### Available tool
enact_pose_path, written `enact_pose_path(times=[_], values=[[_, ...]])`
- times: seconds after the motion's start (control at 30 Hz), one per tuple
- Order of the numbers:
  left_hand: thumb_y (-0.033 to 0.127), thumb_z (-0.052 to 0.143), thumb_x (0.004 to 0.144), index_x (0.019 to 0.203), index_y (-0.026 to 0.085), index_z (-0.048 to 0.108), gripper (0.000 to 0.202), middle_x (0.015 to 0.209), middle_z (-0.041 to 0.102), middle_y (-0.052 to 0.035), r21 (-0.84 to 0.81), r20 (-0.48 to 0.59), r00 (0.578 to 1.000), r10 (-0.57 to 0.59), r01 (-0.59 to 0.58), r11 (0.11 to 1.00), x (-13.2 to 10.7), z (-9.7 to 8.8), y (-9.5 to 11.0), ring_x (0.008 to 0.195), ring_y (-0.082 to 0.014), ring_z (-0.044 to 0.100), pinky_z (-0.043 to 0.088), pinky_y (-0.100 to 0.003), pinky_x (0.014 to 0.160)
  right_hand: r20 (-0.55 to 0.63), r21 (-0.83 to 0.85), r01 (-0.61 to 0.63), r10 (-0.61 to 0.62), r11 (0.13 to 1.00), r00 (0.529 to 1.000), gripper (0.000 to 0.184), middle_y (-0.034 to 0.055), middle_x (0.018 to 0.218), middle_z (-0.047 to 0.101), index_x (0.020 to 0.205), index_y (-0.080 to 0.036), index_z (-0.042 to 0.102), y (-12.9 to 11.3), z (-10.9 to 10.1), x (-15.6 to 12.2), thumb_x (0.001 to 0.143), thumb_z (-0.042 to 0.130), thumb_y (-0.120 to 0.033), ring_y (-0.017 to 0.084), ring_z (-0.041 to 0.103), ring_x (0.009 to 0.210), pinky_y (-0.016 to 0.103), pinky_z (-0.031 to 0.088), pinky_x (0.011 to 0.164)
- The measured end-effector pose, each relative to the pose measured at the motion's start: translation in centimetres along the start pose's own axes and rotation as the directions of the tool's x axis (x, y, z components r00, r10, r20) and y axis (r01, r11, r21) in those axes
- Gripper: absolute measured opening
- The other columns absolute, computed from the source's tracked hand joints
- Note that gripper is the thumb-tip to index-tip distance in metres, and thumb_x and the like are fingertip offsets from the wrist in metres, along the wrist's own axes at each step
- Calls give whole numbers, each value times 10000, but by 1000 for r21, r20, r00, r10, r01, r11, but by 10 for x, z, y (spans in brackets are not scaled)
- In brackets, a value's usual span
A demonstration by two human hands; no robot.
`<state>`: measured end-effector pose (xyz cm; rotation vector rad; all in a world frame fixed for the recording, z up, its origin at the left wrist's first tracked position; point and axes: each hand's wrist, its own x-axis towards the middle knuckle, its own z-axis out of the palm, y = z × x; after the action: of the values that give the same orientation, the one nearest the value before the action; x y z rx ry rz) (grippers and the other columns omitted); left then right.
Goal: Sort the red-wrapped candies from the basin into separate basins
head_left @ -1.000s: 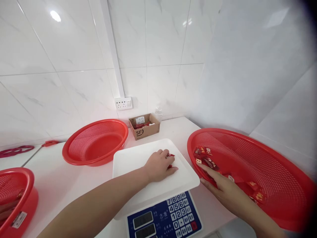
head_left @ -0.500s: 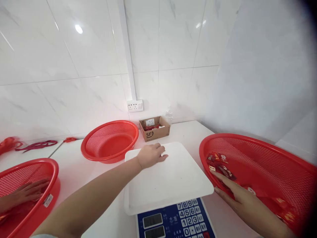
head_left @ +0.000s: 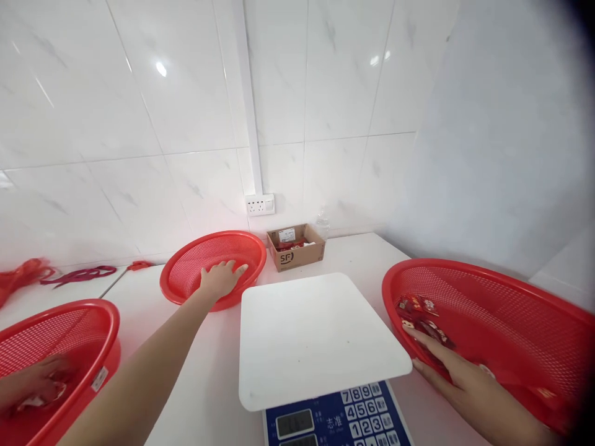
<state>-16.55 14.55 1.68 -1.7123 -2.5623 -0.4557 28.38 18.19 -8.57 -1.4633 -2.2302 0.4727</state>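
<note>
My left hand (head_left: 220, 279) lies spread over the far basket (head_left: 186, 282), gripping nothing. My right hand (head_left: 458, 378) rests flat, fingers apart, in the right basket (head_left: 520, 291) beside red packets (head_left: 421, 313). Between the two baskets sits the scale (head_left: 316, 334), its white tray bare. A cardboard box (head_left: 296, 246) holds more packets. Another person's hand (head_left: 35, 384) reaches into the near-left basket (head_left: 79, 316).

Around your work
You have a cardboard box (head_left: 296, 246) by the wall socket (head_left: 260, 204), red straps (head_left: 77, 274) far left, a scale (head_left: 325, 347) in front.

2 bare forearms, no sleeves; left hand (head_left: 220, 279), right hand (head_left: 469, 385) ungloved, no rings.
</note>
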Motion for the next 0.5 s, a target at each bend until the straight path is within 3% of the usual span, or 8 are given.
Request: enact_pose_path(times=[0.1, 0.17, 0.23, 0.27, 0.33, 0.4, 0.5], values=[[491, 229, 906, 1171, 211, 504, 473, 1237, 569, -101, -113, -112, 994, 12, -25, 993, -28, 3, 13, 1180, -271, 467, 300, -464, 988, 21, -48, -48, 49, 998, 999, 547, 16, 1360, 481, 1345, -362, 410, 0, -3, 1, 829, 418, -544, 326, 472, 1203, 485, 440, 938], [471, 194, 919, 1210, 227, 465, 467, 1273, 540, -69, -210, -208, 978, 5, -50, 976, -52, 7, 22, 1178, -218, 470, 373, -370, 949, 35, -64, -82, 84, 995, 996, 528, 23, 1357, 484, 1351, -374, 397, -2, -6, 3, 848, 395, -534, 328, 484, 1190, 499, 443, 920], [496, 319, 885, 1117, 248, 528, 399, 1182, 593, -46, -494, -384, 909, -164, -52, 868, -77, 15, 25, 1090, -213, 531, 449, -320, 839, 58, -55, -97, 101, 994, 993, 526, 32, 1352, 490, 1365, -371, 373, -8, -11, 7, 861, 380, -523, 325, 471, 1204, 506, 425, 930], [491, 365, 867, 1062, 249, 553, 363, 1128, 615, -41, -574, -422, 869, -260, -34, 818, -87, 21, 25, 1056, -219, 549, 462, -318, 807, 73, -46, -105, 108, 993, 991, 529, 38, 1346, 496, 1372, -363, 362, -11, -14, 9, 866, 373, -519, 322, 461, 1213, 506, 414, 940], [458, 397, 852, 989, 248, 576, 308, 1061, 635, -39, -664, -401, 806, -436, 71, 744, -104, 36, 20, 1007, -233, 570, 468, -344, 786, 96, -27, -118, 120, 993, 988, 530, 50, 1342, 501, 1382, -337, 349, -21, -20, 12, 879, 355, -503, 311, 438, 1235, 500, 385, 968], [430, 406, 839, 958, 239, 576, 283, 981, 647, -43, -705, -372, 760, -533, 143, 695, -113, 54, 10, 979, -247, 582, 454, -391, 832, 102, -21, -141, 142, 990, 985, 519, 58, 1359, 483, 1384, -318, 347, -33, -25, 15, 890, 339, -476, 300, 411, 1258, 497, 357, 991], [420, 424, 812, 938, 235, 574, 269, 915, 647, -43, -700, -353, 763, -541, 168, 694, -118, 80, -6, 918, -264, 599, 444, -441, 860, 83, -19, -184, 185, 983, 979, 507, 70, 1353, 488, 1376, -307, 363, -49, -31, 16, 886, 366, -438, 303, 406, 1262, 508, 353, 986]])
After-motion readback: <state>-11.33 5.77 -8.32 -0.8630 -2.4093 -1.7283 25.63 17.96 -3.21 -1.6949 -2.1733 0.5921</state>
